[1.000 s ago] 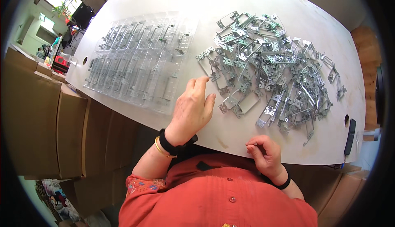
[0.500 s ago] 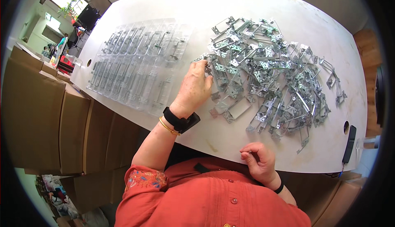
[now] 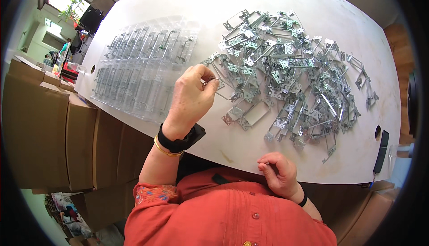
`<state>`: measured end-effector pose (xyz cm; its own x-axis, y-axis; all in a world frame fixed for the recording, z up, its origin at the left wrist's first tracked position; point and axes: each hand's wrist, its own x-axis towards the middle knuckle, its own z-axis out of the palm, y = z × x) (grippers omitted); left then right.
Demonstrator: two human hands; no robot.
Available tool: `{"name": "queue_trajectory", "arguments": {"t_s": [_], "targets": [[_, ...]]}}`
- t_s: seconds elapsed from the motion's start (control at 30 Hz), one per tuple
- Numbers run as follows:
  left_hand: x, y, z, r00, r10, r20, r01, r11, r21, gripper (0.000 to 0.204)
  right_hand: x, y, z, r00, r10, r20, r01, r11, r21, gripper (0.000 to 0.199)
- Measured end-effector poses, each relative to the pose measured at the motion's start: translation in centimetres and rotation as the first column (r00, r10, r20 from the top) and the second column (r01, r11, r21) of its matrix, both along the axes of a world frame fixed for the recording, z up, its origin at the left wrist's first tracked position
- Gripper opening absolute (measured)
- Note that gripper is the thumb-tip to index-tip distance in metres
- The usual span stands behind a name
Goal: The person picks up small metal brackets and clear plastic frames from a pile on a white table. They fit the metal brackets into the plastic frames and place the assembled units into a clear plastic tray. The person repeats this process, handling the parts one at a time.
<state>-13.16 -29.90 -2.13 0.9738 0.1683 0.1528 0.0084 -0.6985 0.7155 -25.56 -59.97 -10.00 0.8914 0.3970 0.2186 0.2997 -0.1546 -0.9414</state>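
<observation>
My left hand pinches a thin metal bracket at the left edge of a heap of similar parts. The bracket's end plate is between my thumb and fingers, and its rod stretches toward the heap. Shiny metal brackets with holed end plates lie tangled in that pile. Close to the table's near edge, my right hand is closed, thumb against the curled fingers; whatever it holds is too small to make out. To the left lies a clear plastic tray with brackets in many of its slots.
The white table has round holes near its left and right ends. A black flat device rests at the right edge with a cable. Cardboard boxes stand along the left side, below the table.
My left hand has drawn back left and a little down from the pile, with a bracket now between its fingers. My right hand has hardly moved.
</observation>
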Motion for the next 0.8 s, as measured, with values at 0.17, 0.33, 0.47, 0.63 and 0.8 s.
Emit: {"name": "queue_trajectory", "arguments": {"t_s": [0.17,0.33,0.47,0.63,0.8], "targets": [[-2.2,0.3,1.4,0.999,0.024,0.027,-0.025,0.999,0.035,0.011,-0.1,0.2,-0.1,1.000,-0.009,-0.012,0.009,1.000,0.020,0.017],[-2.9,0.3,0.0,0.994,0.012,0.111,-0.009,0.999,-0.033,0.011,-0.3,0.5,-0.6,1.000,-0.030,-0.004,0.030,0.999,0.017,0.017],[-3.8,-0.5,-0.2,0.976,-0.001,0.217,0.003,1.000,-0.007,0.013,-0.2,0.6,-0.7,0.999,-0.039,0.008,0.039,0.999,-0.015,0.015],[-4.3,-0.6,0.0,0.955,-0.085,0.285,0.037,0.985,0.171,0.014,-0.5,1.0,-1.1,0.996,-0.085,0.006,0.085,0.996,-0.012,0.013],[-5.1,-0.1,0.5,0.881,-0.245,0.406,0.149,0.956,0.252,0.014,-0.5,1.4,-1.1,0.993,-0.113,0.024,0.114,0.993,-0.038,0.010]]}}
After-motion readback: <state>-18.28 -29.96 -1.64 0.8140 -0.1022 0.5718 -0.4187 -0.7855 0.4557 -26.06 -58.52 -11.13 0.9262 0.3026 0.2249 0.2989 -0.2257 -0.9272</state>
